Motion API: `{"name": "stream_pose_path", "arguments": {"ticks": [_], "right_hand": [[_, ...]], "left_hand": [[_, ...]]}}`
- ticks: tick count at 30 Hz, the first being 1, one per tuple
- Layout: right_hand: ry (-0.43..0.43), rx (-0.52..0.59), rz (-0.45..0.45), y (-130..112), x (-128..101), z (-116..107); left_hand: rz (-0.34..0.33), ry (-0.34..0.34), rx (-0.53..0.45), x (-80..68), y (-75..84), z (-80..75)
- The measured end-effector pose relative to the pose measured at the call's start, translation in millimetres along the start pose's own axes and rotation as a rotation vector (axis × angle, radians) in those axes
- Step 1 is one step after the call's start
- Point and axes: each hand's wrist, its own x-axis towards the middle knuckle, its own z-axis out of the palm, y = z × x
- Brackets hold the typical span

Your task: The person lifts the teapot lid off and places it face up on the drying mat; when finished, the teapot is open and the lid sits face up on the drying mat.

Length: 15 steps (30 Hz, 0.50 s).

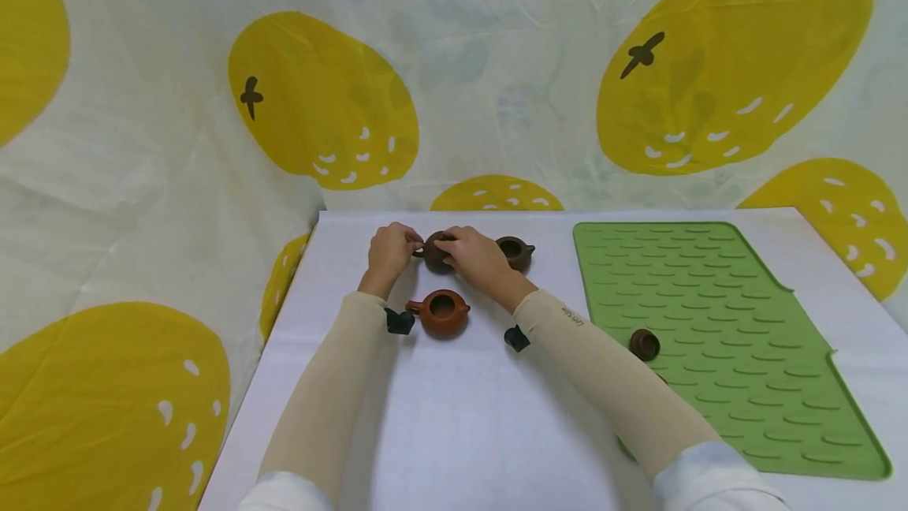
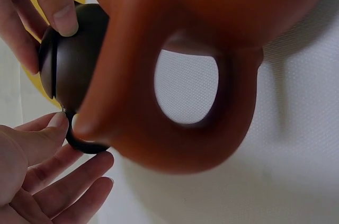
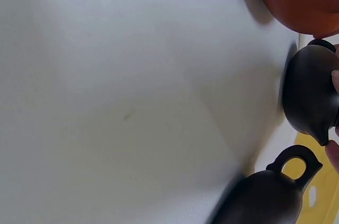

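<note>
A dark brown teapot (image 1: 434, 252) stands near the table's back edge between both hands, with a lid seam showing in the left wrist view. My left hand (image 1: 390, 255) pinches its loop handle (image 2: 87, 146) between thumb and fingers. From the other side my right hand (image 1: 478, 259) grips the pot across its top, fingertips on the body and lid; the palm side is hidden. In front stands a red-brown teapot (image 1: 443, 323) with an uncovered round opening. Another dark teapot (image 1: 523, 259), also uncovered, stands just right of my right hand, partly hidden by it.
A green ridged mat (image 1: 695, 282) covers the table's right side. On it lies a small dark brown lid (image 1: 644, 344), and a reddish edge shows beside my right forearm, mostly hidden. A patterned cloth (image 1: 496, 85) hangs behind the white table (image 1: 461, 432).
</note>
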Motion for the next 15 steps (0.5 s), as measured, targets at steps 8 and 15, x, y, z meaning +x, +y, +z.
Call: {"name": "stream_pose_path", "arguments": {"ticks": [8, 15], "right_hand": [[0.005, 0.018, 0.01, -2.1, -3.0, -4.4], [0.026, 0.042, 0.004, -0.9, -2.2, -4.7]], "left_hand": [[0.055, 0.04, -0.005, -0.3, -3.0, 2.6], [0.057, 0.051, -0.011, 0.3, -4.3, 4.5]]}}
